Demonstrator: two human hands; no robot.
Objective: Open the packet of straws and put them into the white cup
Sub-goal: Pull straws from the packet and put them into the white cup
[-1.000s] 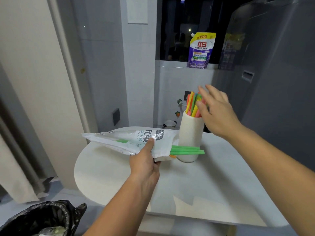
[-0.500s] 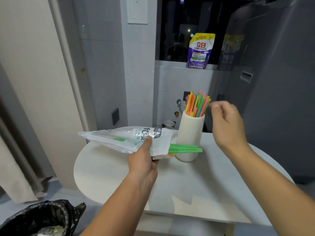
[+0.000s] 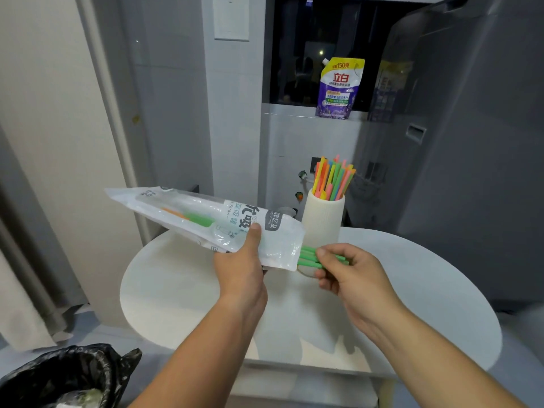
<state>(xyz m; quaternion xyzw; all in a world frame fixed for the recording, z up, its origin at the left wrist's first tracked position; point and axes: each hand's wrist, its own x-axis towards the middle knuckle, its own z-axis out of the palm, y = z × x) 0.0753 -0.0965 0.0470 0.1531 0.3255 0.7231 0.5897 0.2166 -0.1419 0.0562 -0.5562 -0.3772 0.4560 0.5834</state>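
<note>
Two bare forearms reach forward from the bottom edge over one round white table (image 3: 426,290). Left hand (image 3: 244,266) is raised above the tabletop, fingers curled underneath one packet (image 3: 206,216) and thumb pressed on top near its open end, gripping it firmly. That packet, white and clear plastic, lies almost level in the air, its sealed end tilted up to the left and its open mouth pointing right. Right hand (image 3: 353,275) has its palm turned inward and pinches the green straws (image 3: 307,256) between thumb and curled fingers, just outside the mouth. At least three green straws stick out side by side; the hand covers their far ends, so the full count is unclear. Orange and green show through the packet's clear part, number unclear. One white cup (image 3: 322,225) stands upright on the table, just behind the packet's mouth. It holds a bundle (image 3: 332,181) of upright straws, orange, green, yellow and pink, too tightly packed to count. One purple pouch (image 3: 340,88) stands on a ledge behind. One black bin bag (image 3: 67,375) sits at lower left.
</note>
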